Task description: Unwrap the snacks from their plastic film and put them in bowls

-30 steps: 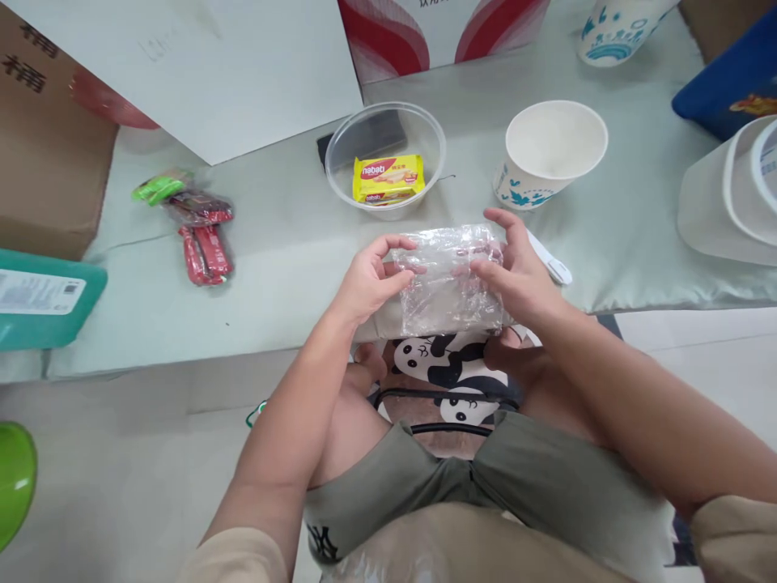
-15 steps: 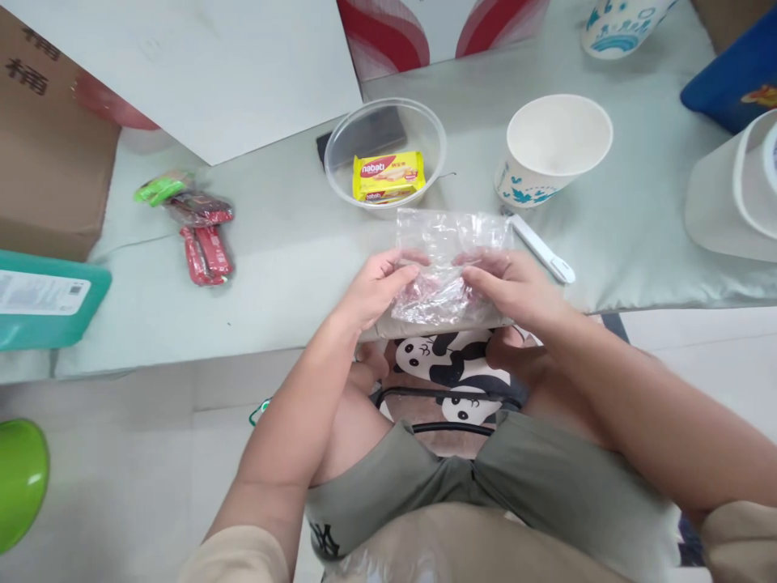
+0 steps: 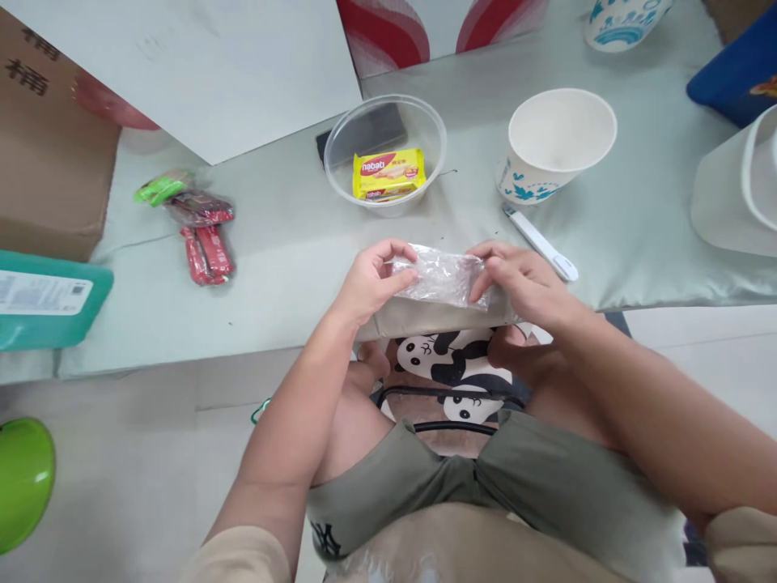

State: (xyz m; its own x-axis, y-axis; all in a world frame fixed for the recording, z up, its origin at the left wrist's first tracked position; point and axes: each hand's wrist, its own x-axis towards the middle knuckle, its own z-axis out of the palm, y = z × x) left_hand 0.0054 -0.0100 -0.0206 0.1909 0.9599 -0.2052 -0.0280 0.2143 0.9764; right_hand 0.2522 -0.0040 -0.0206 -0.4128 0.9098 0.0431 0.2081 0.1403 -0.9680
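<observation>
Lime-green thing [image 3: 23, 486]: on the far left above pale floor tiles [image 3: 163, 461], cut off by the edge.
Cardboard box [image 3: 54, 170]: brown, dark characters, cut off at left.
Teal container [image 3: 97, 304]: at the bench's left end, also cut off; its label print is unreadable.
Bench [image 3: 291, 275]: pale grey-green cloth cover, rippled along the front edge towards the right.
Small packets [image 3: 207, 255]: red, dark and green, clustered on the cloth.
White box [image 3: 243, 73]: behind them, its top out of view.
Clear bowl [image 3: 392, 209]: holds yellow packets [image 3: 389, 172]; a dark flat thing [image 3: 380, 129] lies partly hidden behind it, unidentifiable.
Left hand [image 3: 380, 275]: fingers pinching the left end of the clear wrapper [image 3: 440, 275].
Wrapper: crinkled, stretched between both hands near the bench's front edge; glare obscures its folds.
Panda-print surface [image 3: 446, 356]: below the bench, partly covered by the person's legs.
Right hand [image 3: 515, 275]: fingers bunched narrowly on the wrapper's right end.
White cutter [image 3: 540, 243]: just beyond that hand, beside a paper cup [image 3: 531, 182].
Second cup [image 3: 625, 28]: cut off above.
White tub [image 3: 722, 194]: cut off at right, below a blue item [image 3: 732, 73], also cropped.
</observation>
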